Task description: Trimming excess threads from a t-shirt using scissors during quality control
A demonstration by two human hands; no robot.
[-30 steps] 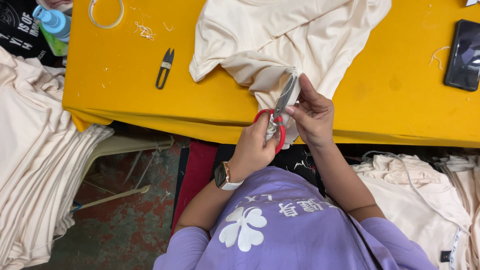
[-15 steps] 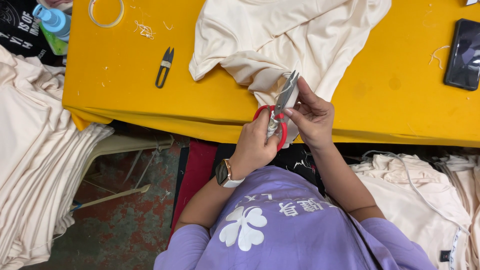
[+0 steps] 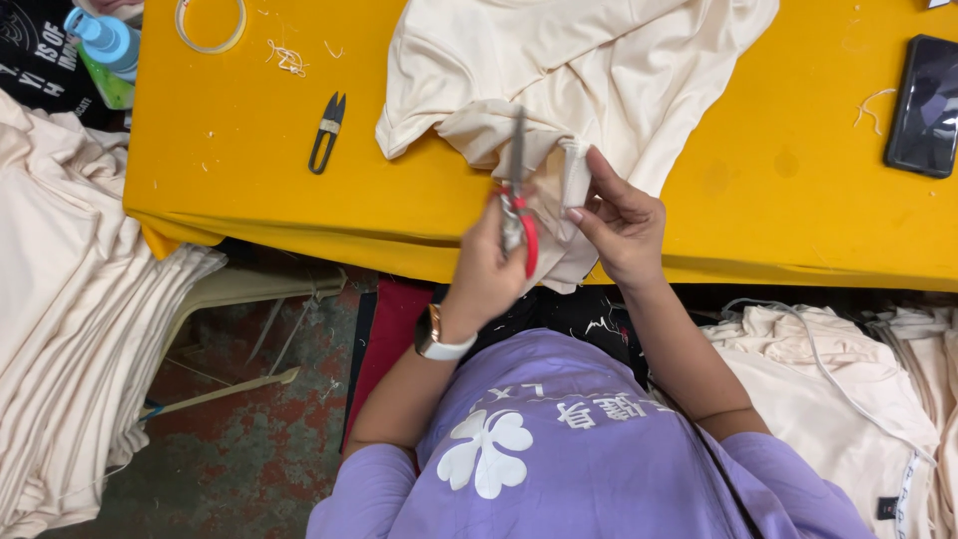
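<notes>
My left hand (image 3: 489, 268), with a watch on the wrist, is closed around red-handled scissors (image 3: 517, 185); the blades point up and away from me and are blurred. My right hand (image 3: 627, 225) pinches a small white fabric tag (image 3: 576, 172) just right of the blades. Both hands work at the near edge of a cream garment (image 3: 579, 60), which lies bunched on the yellow table (image 3: 249, 190) and hangs over its front edge between my hands.
Black thread snips (image 3: 325, 132) lie left of the garment. A dark phone (image 3: 923, 105) is at the table's right, a tape ring (image 3: 210, 25) and a blue-capped bottle (image 3: 105, 40) at the far left. Folded cream garments are stacked at left (image 3: 60, 329) and right (image 3: 848, 399).
The scissors have swung from leaning right against the tag to nearly upright. My right hand has shifted slightly right, still pinching the tag.
</notes>
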